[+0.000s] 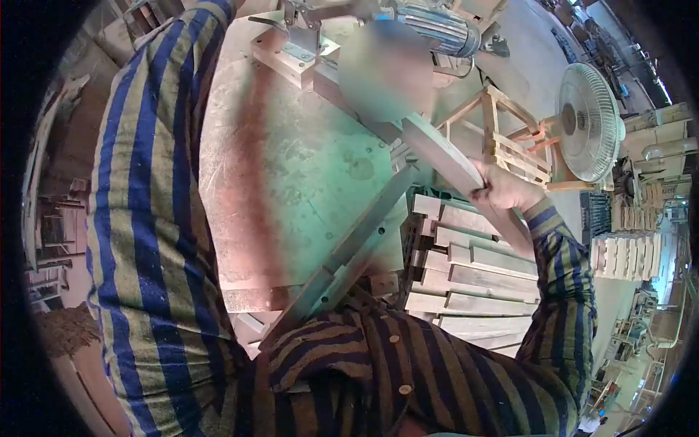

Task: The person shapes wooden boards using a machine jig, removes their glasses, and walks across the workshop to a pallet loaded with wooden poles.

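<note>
My right hand [510, 188] is closed around a long wooden board [448, 156], which slants across the corner of the machine table [306, 175]. The board's far end lies near a blurred patch that hides what is there. Of my left arm only the striped sleeve [156, 160] shows, stretched forward along the table's left side; the hand is beyond the top edge of the view. Nearer my body, a straight bar with holes [353, 251] runs diagonally along the table's edge. A wooden block [284, 58] sits under a metal bracket [300, 40] at the far side.
Several cut wooden slats [473, 269] lie stacked below my right hand. An electric motor [437, 30] is mounted at the far end of the table. Wooden frames [510, 138] and a standing fan [588, 122] are to the right, with more stacked wood [626, 255] behind.
</note>
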A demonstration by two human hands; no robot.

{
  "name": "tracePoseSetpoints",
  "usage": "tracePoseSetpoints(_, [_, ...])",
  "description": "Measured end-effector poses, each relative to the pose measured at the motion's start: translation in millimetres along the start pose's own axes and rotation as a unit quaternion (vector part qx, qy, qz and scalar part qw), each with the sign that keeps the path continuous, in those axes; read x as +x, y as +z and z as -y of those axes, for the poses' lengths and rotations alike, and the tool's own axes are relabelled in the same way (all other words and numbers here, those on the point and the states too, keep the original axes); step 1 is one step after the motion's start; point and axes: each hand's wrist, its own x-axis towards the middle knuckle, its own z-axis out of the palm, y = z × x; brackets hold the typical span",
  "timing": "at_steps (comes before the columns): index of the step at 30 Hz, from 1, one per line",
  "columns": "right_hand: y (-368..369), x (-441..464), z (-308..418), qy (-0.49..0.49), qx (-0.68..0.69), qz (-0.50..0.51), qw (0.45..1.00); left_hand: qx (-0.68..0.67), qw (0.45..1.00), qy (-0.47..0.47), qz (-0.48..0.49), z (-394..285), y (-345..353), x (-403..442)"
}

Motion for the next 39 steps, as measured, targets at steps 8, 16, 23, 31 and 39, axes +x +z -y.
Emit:
tracePoseSetpoints(8, [6,-11,13,0.005,0.028,0.017,0.999,0.211,0.944,0.02,-0.254,89,-16,1])
tracePoseSetpoints(16, [6,-7,5,-0.023,0.026,-0.043,0.998,0.245,0.925,0.013,-0.289,99,-23,11])
tracePoseSetpoints(23, [9,2,-13,-0.048,-0.021,-0.061,0.997,0.257,0.932,0.024,-0.255,109,-53,9])
tracePoseSetpoints(31, [7,-13,4,-0.055,0.025,-0.063,0.996,0.421,0.837,-0.07,-0.342,93,-40,1])
tracePoseSetpoints(39, [28,-113,-54,0.138,0.13,-0.168,0.967,0.47,0.882,-0.033,0.017,7,140,-252])
